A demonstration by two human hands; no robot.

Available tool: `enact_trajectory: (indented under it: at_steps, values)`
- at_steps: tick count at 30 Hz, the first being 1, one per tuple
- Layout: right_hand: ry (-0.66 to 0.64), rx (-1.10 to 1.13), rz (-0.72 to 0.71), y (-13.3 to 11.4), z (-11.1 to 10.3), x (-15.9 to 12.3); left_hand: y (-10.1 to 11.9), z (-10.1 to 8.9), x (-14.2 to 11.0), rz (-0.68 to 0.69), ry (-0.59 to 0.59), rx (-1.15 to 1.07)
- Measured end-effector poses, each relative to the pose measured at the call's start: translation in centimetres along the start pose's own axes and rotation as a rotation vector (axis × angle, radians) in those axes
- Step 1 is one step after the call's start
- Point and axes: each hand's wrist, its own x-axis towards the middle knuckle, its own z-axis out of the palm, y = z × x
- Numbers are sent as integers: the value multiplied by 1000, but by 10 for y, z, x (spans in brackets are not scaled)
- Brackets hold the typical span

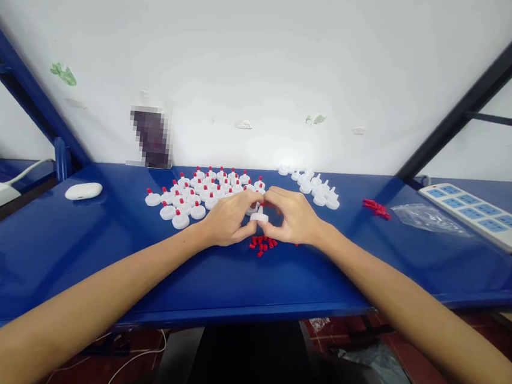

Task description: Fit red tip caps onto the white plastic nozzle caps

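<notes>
Taking the white lid (pixel 259 217) between the two hands as the centre of the clock, the left hand (pixel 230 216) comes in from 8 o'clock and the right hand (pixel 293 215) from 4 o'clock. The fingers of both are bent inward and pinching: the thumbs press near the lower rim of the lid, while the forefingers meet around its upright spout. A red tip (pixel 261 203) shows at the top of the spout, partly hidden by the fingers, so I cannot tell how far down it sits. The lid is held just above the blue desk (pixel 211 281).

At 6 o'clock, just below the hands, lies a small heap of red caps (pixel 263 244). A large group of lids with red tops (pixel 197 211) stands upright at 10 o'clock, some of it behind the left hand. At 2 o'clock, beyond the right hand, is a smaller group of plain white lids (pixel 320 196). Toward 3 o'clock come a second heap of red pieces (pixel 376 209), a clear plastic bag (pixel 430 218) and, farthest out, a long power strip (pixel 484 218). At 9 o'clock, well apart, rests a small white case (pixel 83 191).
</notes>
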Motion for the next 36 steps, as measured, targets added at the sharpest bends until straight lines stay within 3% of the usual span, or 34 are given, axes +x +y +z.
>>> enact_trajectory:
  at_steps: [5,11,20,29,36]
  values:
    - [-89,-76,-55,-3,-5,0,-2,0,0,-42,7,28]
    - [-170,-45,-87,-3,-4,0,2,0,1,55,39,69]
    - [-113,58,-66,-7,9,-4,3,0,3,165,48,217]
    - [8,208,4,-10,7,-4,12,-3,7,59,-10,102]
    - [-49,158,6,-2,8,-5,0,-1,2,79,-43,112]
